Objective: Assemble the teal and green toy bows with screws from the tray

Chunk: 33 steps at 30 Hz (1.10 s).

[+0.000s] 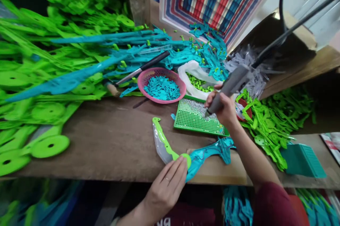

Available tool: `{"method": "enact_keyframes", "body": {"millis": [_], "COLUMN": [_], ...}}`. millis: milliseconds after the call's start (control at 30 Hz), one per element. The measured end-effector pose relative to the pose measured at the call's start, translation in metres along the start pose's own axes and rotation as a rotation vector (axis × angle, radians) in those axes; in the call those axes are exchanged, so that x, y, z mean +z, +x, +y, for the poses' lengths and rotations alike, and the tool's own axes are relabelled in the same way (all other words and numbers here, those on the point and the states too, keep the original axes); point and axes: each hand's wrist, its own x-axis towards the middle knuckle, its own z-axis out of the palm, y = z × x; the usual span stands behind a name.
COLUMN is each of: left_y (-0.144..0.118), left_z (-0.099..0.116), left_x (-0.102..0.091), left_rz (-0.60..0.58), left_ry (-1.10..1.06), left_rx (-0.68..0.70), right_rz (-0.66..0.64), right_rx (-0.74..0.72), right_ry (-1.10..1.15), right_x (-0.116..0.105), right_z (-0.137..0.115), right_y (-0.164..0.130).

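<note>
My right hand (225, 107) is wrapped round a grey electric screwdriver (230, 86); its tip points down over a green perforated tray (189, 121) of small metal screws. At the table's front edge, my left hand (170, 183) has its fingers together on the round end of a bright green plastic piece (162, 134) with a clear, blade-like part along it. Beneath that round end lies a blue plastic piece (204, 152), stretching right. The left thumb is hidden. Behind the tray stand a pink basket (140, 86) of small blue parts and a white bag (183, 73) of small green parts.
Long green pieces (50, 111) are heaped at the left, with blue pieces (119, 59) behind the basket. A black-handled tool (154, 60) rests there. More green parts (265, 126) and a teal container (304, 160) lie right. The screwdriver's black cable (294, 26) runs to the upper right.
</note>
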Motion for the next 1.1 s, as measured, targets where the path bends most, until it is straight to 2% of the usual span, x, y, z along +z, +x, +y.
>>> {"method": "enact_keyframes", "body": {"millis": [133, 233, 367, 467, 533, 633, 700, 733, 833, 933, 1000, 1033, 1100], "left_y": [0.001, -0.001, -0.002, 0.001, 0.009, 0.037, 0.063, 0.078, 0.114, 0.133, 0.136, 0.135, 0.127], "left_z": [0.000, -0.007, -0.022, -0.038, -0.051, -0.073, -0.086, -0.091, -0.107, -0.123, -0.132, -0.135, -0.136], "left_x": [-0.004, -0.009, -0.010, -0.016, -0.026, -0.035, -0.027, -0.017, 0.029, 0.068, 0.073, 0.068, 0.047], "left_rz": [-0.052, -0.110, -0.157, -0.237, -0.288, -0.285, -0.297, -0.311, -0.416, -0.505, -0.502, -0.477, -0.387], "left_ry": [-0.100, -0.220, -0.266, -0.317, -0.394, -0.480, -0.441, -0.398, -0.337, -0.289, -0.233, -0.190, -0.106], "left_rx": [-0.062, -0.093, -0.050, 0.013, 0.034, 0.025, 0.017, 0.025, 0.107, 0.133, 0.123, 0.121, 0.131], "right_rz": [0.239, 0.253, 0.230, 0.204, 0.194, 0.232, 0.275, 0.297, 0.328, 0.316, 0.317, 0.321, 0.318], "right_rx": [-0.004, -0.045, -0.074, -0.143, -0.211, -0.269, -0.287, -0.297, -0.328, -0.350, -0.332, -0.310, -0.251], "right_ry": [-0.123, -0.079, -0.044, 0.097, 0.203, 0.224, 0.189, 0.179, 0.205, 0.275, 0.298, 0.301, 0.294], "right_x": [0.054, 0.072, 0.078, 0.076, 0.073, 0.064, 0.058, 0.055, 0.048, 0.042, 0.041, 0.041, 0.045], "right_z": [0.027, 0.046, 0.057, 0.057, 0.054, 0.040, 0.028, 0.022, 0.007, 0.004, 0.010, 0.016, 0.029], "right_y": [0.023, 0.024, 0.016, 0.016, 0.019, 0.024, 0.027, 0.028, 0.026, 0.018, 0.013, 0.011, 0.009]}}
